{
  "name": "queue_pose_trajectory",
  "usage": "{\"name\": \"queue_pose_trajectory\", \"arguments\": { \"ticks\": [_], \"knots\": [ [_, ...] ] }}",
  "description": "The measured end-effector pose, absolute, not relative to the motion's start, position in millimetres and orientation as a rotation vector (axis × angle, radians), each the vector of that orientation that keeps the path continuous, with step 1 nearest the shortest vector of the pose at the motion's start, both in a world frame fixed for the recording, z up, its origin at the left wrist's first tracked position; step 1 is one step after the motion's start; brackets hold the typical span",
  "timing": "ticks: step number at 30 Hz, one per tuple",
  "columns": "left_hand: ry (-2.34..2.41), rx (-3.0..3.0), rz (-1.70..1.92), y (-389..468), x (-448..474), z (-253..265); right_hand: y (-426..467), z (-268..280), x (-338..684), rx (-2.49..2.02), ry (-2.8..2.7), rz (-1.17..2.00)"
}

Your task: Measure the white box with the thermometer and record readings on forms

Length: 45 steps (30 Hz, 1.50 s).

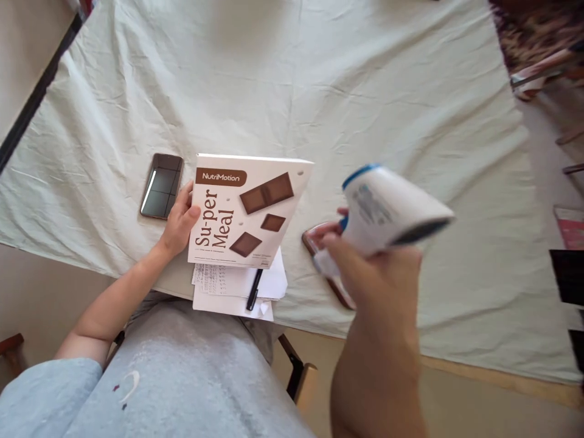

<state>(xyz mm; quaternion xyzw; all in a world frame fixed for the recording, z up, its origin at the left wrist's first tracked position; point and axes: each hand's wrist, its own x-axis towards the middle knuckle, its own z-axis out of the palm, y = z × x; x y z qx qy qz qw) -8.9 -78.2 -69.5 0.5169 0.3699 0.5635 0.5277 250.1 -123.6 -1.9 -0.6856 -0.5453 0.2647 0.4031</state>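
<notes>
Left hand [180, 222] flat on Su-per Meal box [246, 210] at table [365, 91] near edge; right hand [378, 274] clamped on scanner [387, 210]: aim steady.

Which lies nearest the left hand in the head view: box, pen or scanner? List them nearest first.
From the left hand:
1. Box, touching it, just right.
2. Pen, on papers below the box.
3. Scanner, far right, in the right hand.
</notes>
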Motion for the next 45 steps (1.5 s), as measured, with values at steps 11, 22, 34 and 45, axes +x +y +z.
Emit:
{"name": "queue_pose_trajectory", "arguments": {
  "ticks": [11, 22, 34, 45],
  "knots": [
    [0.85, 1.217, 1.377, -77.9, -6.7, -68.3, -191.4, 3.1, 166.8, -1.644, -1.616, 1.094],
    [0.857, 1.2, 1.421, -78.3, -2.8, -64.1, -186.5, 7.9, 160.3, -1.782, -1.701, 0.973],
    [0.845, 1.223, 1.417, -74.9, -4.8, -70.0, -185.7, 7.9, 161.4, -1.811, -1.629, 1.096],
    [0.802, 1.437, 1.446, -71.2, -8.7, -76.8, -181.2, 19.8, 162.2, -1.861, -1.689, 1.107]
  ]
}}
